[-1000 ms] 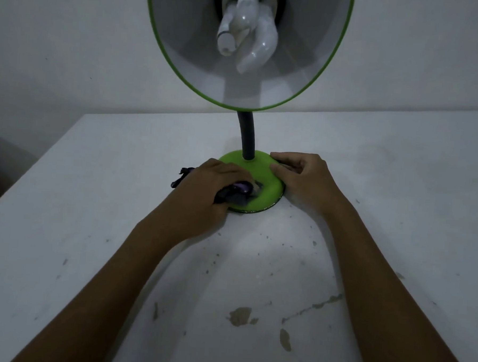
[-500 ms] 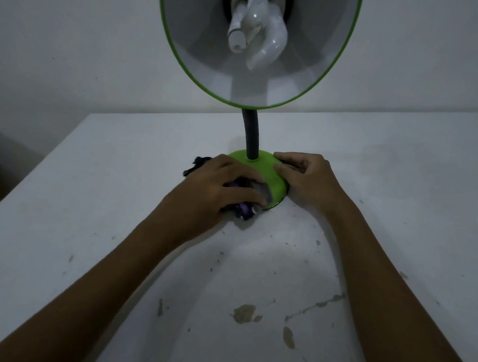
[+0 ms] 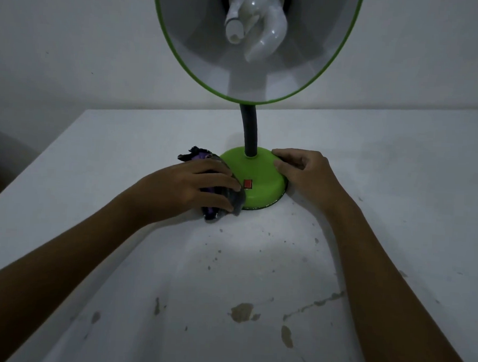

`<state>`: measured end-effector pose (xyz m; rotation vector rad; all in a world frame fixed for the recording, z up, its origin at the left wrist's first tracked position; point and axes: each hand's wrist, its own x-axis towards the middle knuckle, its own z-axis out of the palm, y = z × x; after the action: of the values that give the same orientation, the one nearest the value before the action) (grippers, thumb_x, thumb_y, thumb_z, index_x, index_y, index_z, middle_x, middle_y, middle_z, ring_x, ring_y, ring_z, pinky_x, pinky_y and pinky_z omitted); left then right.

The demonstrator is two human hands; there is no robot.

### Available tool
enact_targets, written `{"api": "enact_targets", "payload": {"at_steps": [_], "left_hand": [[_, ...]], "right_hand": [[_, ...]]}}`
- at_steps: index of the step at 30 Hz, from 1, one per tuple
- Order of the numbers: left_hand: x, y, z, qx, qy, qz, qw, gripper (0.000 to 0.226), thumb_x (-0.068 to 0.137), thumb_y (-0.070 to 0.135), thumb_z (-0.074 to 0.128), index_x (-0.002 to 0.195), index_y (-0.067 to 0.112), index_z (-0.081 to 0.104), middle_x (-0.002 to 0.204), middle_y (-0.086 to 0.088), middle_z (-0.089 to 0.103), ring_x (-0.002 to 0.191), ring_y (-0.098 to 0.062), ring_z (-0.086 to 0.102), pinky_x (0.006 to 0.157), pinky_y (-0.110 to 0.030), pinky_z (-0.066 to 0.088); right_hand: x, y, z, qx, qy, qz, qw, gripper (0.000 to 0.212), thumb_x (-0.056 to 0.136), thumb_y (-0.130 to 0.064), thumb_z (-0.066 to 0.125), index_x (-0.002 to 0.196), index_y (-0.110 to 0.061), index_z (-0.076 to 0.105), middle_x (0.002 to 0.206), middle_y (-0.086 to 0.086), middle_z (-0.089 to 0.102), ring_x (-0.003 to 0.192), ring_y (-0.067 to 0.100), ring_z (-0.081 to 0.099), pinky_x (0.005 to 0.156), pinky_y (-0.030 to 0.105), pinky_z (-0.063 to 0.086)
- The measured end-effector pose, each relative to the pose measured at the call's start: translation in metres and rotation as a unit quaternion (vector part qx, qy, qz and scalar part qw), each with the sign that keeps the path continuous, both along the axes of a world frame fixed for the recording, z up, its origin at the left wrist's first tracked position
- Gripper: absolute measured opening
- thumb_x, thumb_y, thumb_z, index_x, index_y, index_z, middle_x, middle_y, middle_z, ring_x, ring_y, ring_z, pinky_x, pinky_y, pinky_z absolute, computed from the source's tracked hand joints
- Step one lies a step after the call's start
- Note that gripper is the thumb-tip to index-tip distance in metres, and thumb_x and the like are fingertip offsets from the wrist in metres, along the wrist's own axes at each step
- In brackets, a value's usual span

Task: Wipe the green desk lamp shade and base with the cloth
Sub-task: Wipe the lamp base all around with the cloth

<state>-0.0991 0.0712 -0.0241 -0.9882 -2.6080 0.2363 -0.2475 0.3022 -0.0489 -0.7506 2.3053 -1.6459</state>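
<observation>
A green desk lamp stands at the middle of the white table. Its round green base (image 3: pixel 260 182) carries a small red switch (image 3: pixel 248 183). A black neck (image 3: pixel 250 131) rises to the green-rimmed shade (image 3: pixel 306 82), whose white inside and spiral bulb (image 3: pixel 257 24) face me. My left hand (image 3: pixel 193 186) grips a dark purple-and-grey cloth (image 3: pixel 220 204) and presses it against the base's left side. My right hand (image 3: pixel 304 173) holds the base's right edge with curled fingers.
The white table (image 3: pixel 227 277) is stained and chipped near its front. Its left edge (image 3: pixel 39 165) runs diagonally toward me. A plain wall (image 3: pixel 73 47) stands close behind the lamp.
My left hand has slid the cloth from the base's front to its left side, uncovering the red switch. My right hand has kept its hold on the base.
</observation>
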Motion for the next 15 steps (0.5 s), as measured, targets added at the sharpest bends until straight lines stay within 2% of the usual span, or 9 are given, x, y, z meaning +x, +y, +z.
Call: {"api": "enact_targets", "payload": {"at_steps": [2,4,6,9,12,15], "left_hand": [[-0.002,-0.004,0.000,-0.005,0.006,-0.011,1.000,0.024,0.087,0.005,0.064,0.106,0.012,0.074,0.126,-0.011,0.065,0.123,-0.030,0.053,0.103,-0.035,0.043],[-0.004,-0.008,0.001,-0.007,0.010,-0.012,1.000,0.023,0.094,0.010,0.054,0.105,0.011,0.074,0.126,-0.012,0.065,0.123,-0.030,0.052,0.105,-0.034,0.041],[-0.005,-0.013,0.002,0.003,0.005,-0.001,1.000,0.027,0.096,0.014,0.049,0.103,0.010,0.074,0.125,-0.012,0.066,0.122,-0.030,0.054,0.103,-0.036,0.045],[-0.007,-0.023,0.004,0.011,-0.004,0.019,1.000,0.031,0.099,0.019,0.045,0.100,0.009,0.075,0.123,-0.012,0.066,0.120,-0.031,0.056,0.094,-0.040,0.052],[-0.010,-0.030,0.005,0.014,0.000,0.032,0.999,0.018,0.094,0.011,0.057,0.098,0.008,0.074,0.122,-0.013,0.066,0.117,-0.031,0.058,0.090,-0.043,0.054],[-0.016,-0.037,0.006,0.030,0.006,0.067,0.997,0.015,0.083,0.002,0.071,0.097,0.006,0.075,0.119,-0.015,0.067,0.111,-0.033,0.061,0.097,-0.043,0.051]], "right_hand": [[0.000,0.000,0.000,-0.001,-0.001,0.001,1.000,0.031,0.092,-0.018,0.067,0.123,-0.017,0.069,0.115,-0.006,0.072,0.103,-0.005,0.065,0.092,0.012,0.050],[0.000,0.000,0.000,-0.003,-0.006,0.001,1.000,0.030,0.092,-0.019,0.067,0.122,-0.018,0.069,0.113,-0.008,0.072,0.101,-0.008,0.065,0.088,0.008,0.049],[0.000,0.000,0.000,-0.004,-0.009,-0.001,1.000,0.030,0.092,-0.018,0.067,0.122,-0.017,0.069,0.113,-0.008,0.072,0.099,-0.010,0.064,0.084,0.004,0.048],[-0.001,0.000,0.000,-0.006,-0.013,-0.003,1.000,0.030,0.092,-0.017,0.066,0.122,-0.017,0.069,0.113,-0.007,0.072,0.101,-0.008,0.064,0.085,0.006,0.049],[0.000,-0.001,-0.001,-0.009,-0.016,-0.004,1.000,0.030,0.092,-0.017,0.066,0.122,-0.017,0.069,0.112,-0.007,0.072,0.099,-0.010,0.063,0.084,0.005,0.049],[0.000,-0.001,-0.001,-0.006,-0.012,-0.003,1.000,0.030,0.093,-0.017,0.066,0.123,-0.017,0.068,0.114,-0.007,0.072,0.100,-0.009,0.063,0.084,0.005,0.048]]}}
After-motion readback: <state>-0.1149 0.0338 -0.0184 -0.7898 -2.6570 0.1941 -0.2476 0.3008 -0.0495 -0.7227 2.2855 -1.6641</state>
